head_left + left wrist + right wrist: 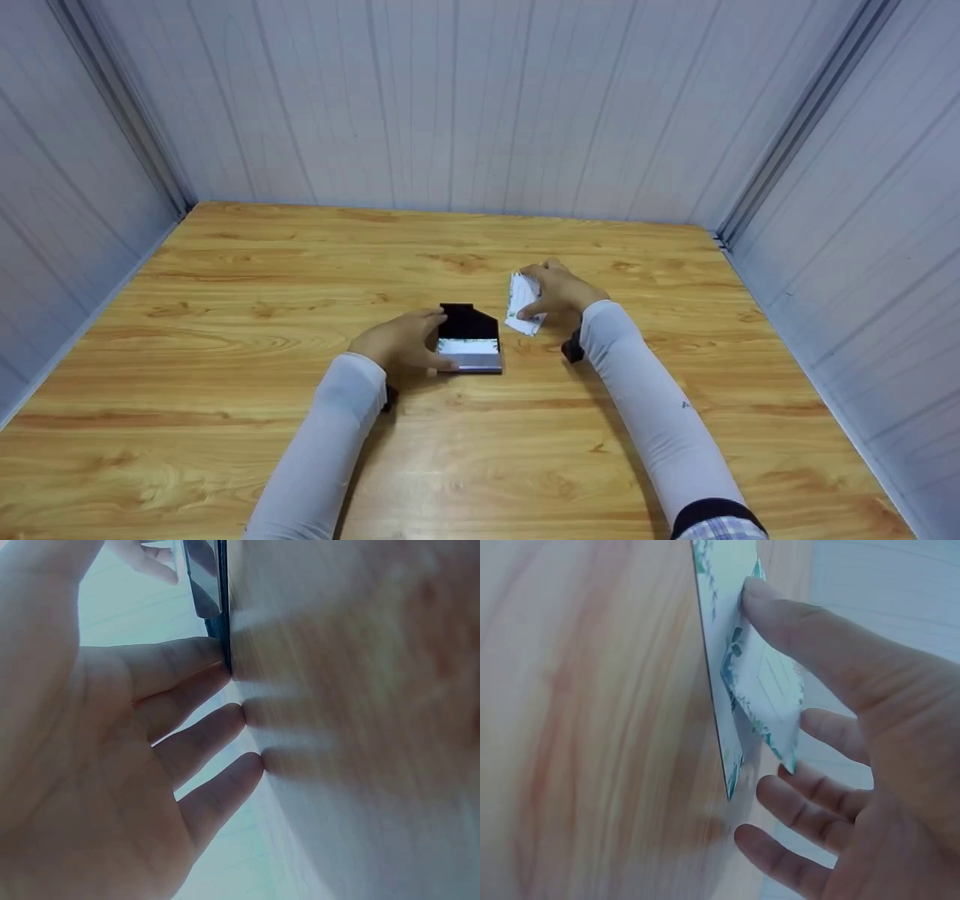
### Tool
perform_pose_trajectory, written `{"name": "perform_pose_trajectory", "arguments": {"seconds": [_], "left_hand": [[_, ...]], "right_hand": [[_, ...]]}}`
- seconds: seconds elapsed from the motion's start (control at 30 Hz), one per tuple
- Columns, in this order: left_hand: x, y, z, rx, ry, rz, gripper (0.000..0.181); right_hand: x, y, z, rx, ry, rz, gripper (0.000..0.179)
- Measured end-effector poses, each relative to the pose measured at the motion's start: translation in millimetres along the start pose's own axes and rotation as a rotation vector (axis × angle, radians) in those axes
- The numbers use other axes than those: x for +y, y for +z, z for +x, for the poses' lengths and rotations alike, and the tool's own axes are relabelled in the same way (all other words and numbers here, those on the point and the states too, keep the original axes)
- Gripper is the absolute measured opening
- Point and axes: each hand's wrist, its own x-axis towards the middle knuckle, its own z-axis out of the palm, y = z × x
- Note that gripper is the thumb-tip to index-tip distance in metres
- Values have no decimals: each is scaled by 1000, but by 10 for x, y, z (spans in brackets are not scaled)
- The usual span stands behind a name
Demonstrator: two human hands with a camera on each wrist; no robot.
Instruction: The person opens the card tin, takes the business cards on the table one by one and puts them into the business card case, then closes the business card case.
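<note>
A black card holder (469, 324) lies on the table, with a white leaf-edged card (466, 346) behind its silvery front lip (477, 361). My left hand (397, 341) steadies its left side, thumb at the front lip and index finger at the rear corner. In the left wrist view, the other fingertips (253, 762) rest on the tabletop. To the right, my right hand (559, 289) pinches a white card with green leaf trim (769, 686) between thumb and fingers. That card tilts up from another like it (716, 667) lying beneath.
The wood-grain table (225, 315) meets a pale panelled wall (450, 105) at the back. More panels stand on the left (67, 187) and right (862, 225). Each wrist carries a small black device (573, 348).
</note>
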Motion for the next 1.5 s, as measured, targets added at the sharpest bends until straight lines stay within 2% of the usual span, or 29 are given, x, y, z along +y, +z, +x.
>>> {"name": "perform_pose_trajectory", "arguments": {"seconds": [0.17, 0.33, 0.4, 0.5, 0.6, 0.77, 0.97, 1.23, 1.5], "left_hand": [[-4, 1, 12, 4, 16, 3, 100], [2, 3, 4, 7, 14, -1, 99], [4, 3, 0, 8, 15, -2, 99], [0, 3, -1, 11, 16, -4, 99], [-9, 3, 1, 15, 14, -9, 98], [-13, -8, -14, 14, 5, -5, 99], [-12, -23, -20, 14, 21, -12, 100], [9, -28, -6, 13, 18, -23, 100], [26, -29, 3, 17, 10, -11, 99]], "right_hand": [[14, 10, 3, 54, 2, 30, 85], [37, 4, 11, 110, -3, 80, 54], [54, -13, 7, 110, -15, 106, 41], [74, -53, -8, 91, -44, 173, 34], [75, -94, -34, 80, -71, 224, 34], [44, -141, -102, 73, -101, 249, 33], [18, -166, -187, 83, -153, 317, 32], [13, -96, -248, 117, -229, 325, 43], [50, -15, -281, 162, -280, 388, 38]]}}
